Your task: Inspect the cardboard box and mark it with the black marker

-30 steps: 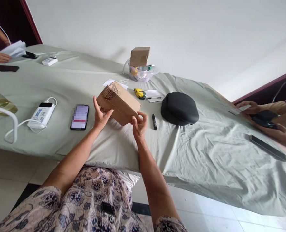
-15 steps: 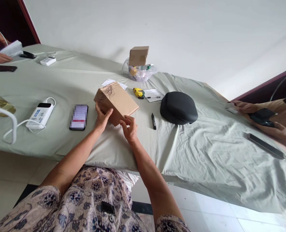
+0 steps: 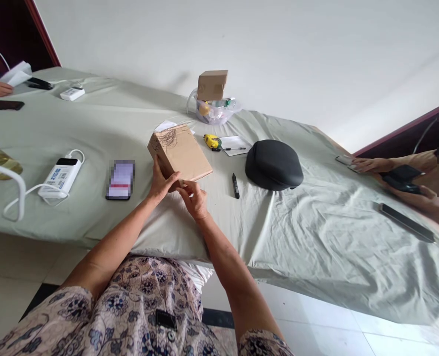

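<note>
A brown cardboard box (image 3: 188, 154) with dark scribbled lines on its far end is tilted on the cloth before me. My left hand (image 3: 161, 182) grips its left side, the thumb along the near edge. At the near corner, my right hand (image 3: 194, 198) pinches the box's edge with bent fingers; whether a flap lies in them is hidden. Partly under the far end is white paper (image 3: 164, 126). Right of the box lie a black marker (image 3: 236, 186), a yellow tape measure (image 3: 212, 142) and a white notepad (image 3: 234, 143) with a pen on it.
A black case (image 3: 274, 164) sits to the right, a phone (image 3: 120, 180) and a white power bank (image 3: 61, 177) to the left. Behind, a plastic basket (image 3: 219, 116) bears a smaller box (image 3: 212, 85). Other people's hands show at both far sides.
The box has turned a little and its near edge sits more squarely toward me. My right hand has shifted left along that edge, closer to my left thumb.
</note>
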